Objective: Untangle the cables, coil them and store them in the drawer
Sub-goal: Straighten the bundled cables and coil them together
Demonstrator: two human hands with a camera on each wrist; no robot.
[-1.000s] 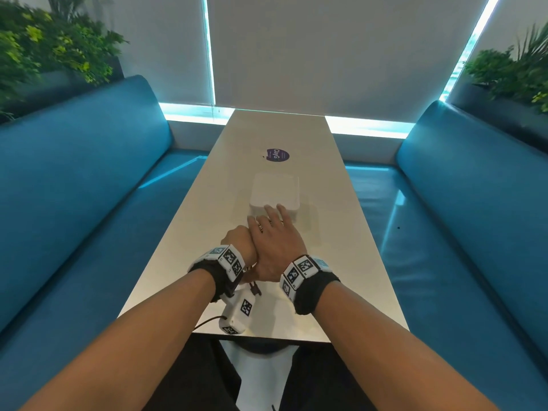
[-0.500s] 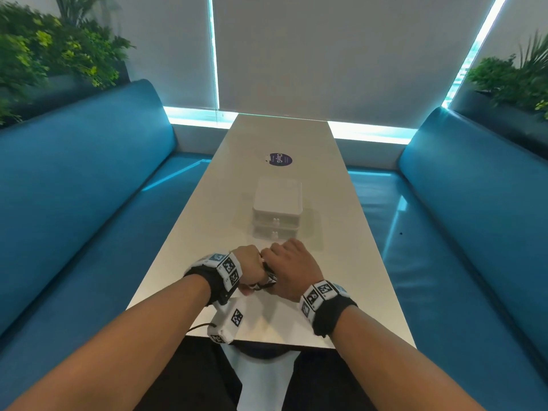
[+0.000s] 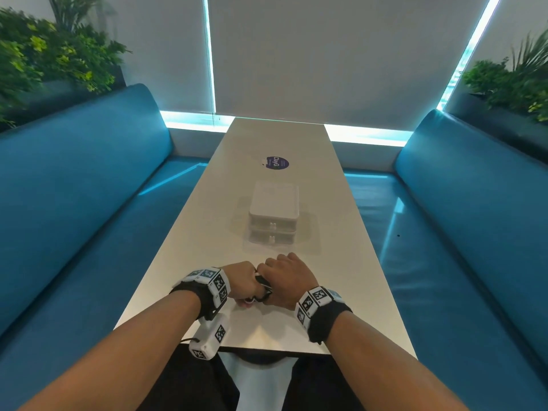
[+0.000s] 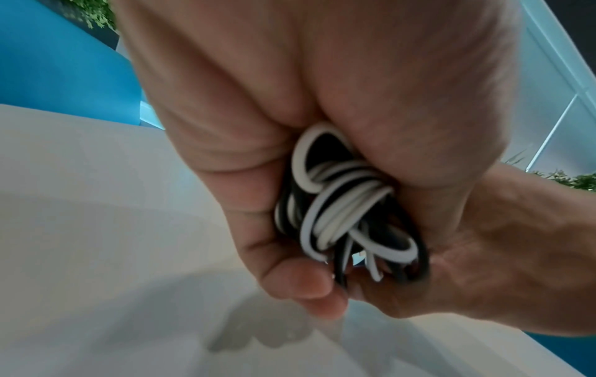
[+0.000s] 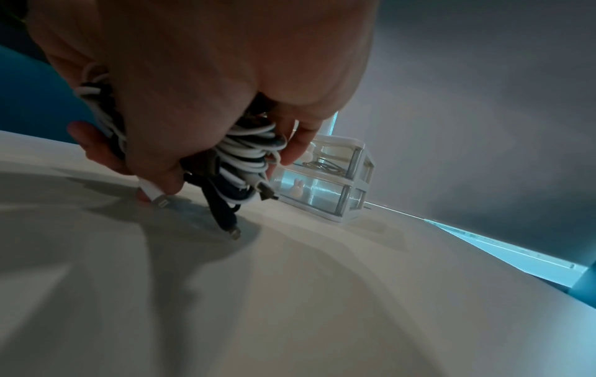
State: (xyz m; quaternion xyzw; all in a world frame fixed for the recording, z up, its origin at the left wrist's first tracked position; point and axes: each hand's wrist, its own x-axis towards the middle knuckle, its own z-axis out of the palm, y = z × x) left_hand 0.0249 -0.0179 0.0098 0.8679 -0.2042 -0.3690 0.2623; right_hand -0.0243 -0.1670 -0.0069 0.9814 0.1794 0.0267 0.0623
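Observation:
A tangled bundle of white and black cables (image 3: 262, 287) (image 4: 341, 211) (image 5: 245, 158) is held between both hands just above the table, near its front edge. My left hand (image 3: 241, 280) (image 4: 290, 102) grips the bundle from the left and my right hand (image 3: 286, 277) (image 5: 225, 63) grips it from the right, fingers curled round the loops. A white connector (image 5: 158, 199) and a dark connector (image 5: 232, 229) hang down to the tabletop. The small two-tier drawer unit (image 3: 273, 215) (image 5: 338, 183) stands beyond the hands with both drawers closed.
The long white table (image 3: 341, 262) runs away from me, with a round purple sticker (image 3: 277, 163) past the drawer unit. Blue benches (image 3: 89, 203) flank both sides. A white tagged device (image 3: 210, 339) hangs under my left wrist at the table's front edge.
My right hand has drawn back from the drawer unit to my left hand and taken hold of the cable bundle. Both hands have come nearer the table's front edge.

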